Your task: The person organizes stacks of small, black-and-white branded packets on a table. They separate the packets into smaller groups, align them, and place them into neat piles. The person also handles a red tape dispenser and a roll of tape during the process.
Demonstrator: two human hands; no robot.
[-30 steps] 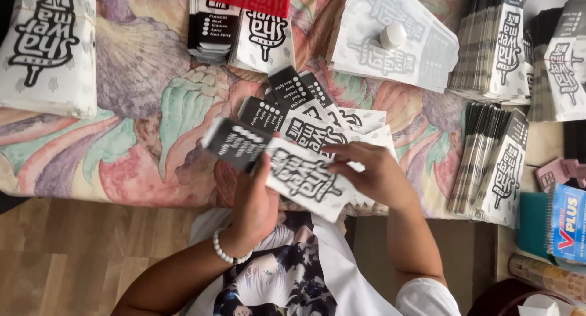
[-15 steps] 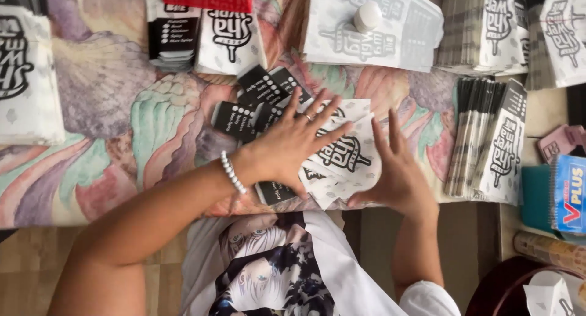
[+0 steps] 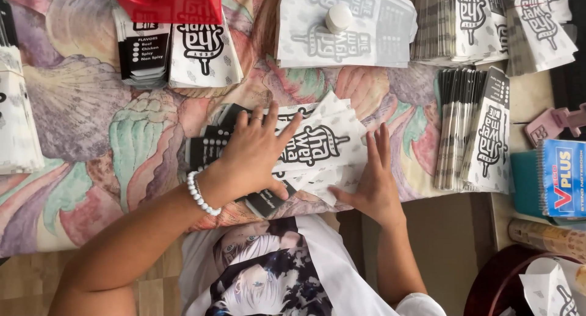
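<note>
- Fingers of the left hand [image 3: 256, 157] spread wide and lie flat on a fanned pile of paper sleeves [image 3: 317, 148]; nothing is gripped, the palm only presses down.
- Fingers of the right hand [image 3: 373, 179] are straight and close together, laid flat against the pile's right edge, open and holding nothing.
- The pile sits at the near edge of the table, between the two hands: white sleeves with bold black lettering on top, black-ended ones fanning out to the left under the left palm.
- A white bead bracelet [image 3: 201, 194] circles the left wrist.
- The patterned tablecloth [image 3: 91, 139], in pink, green and cream swirls, covers the table beneath everything.
- At the far left edge, another white stack [image 3: 18, 127] is partly cut off.
- Beyond the left hand lies a stack with black label ends and white ones [image 3: 177, 53], with a red box [image 3: 168, 2] resting on its far end.
- Straight ahead, a flat white bundle [image 3: 366, 29] bears a small white bottle cap [image 3: 339, 17].
- To the right of the right hand, a dense row of sleeves stands on edge [image 3: 470, 130]; more stacks [image 3: 488, 20] fill the far right corner.
- Off the cloth at the right lie a blue spiral notebook [image 3: 564, 179] and a pink plastic tool [image 3: 552, 124].
</note>
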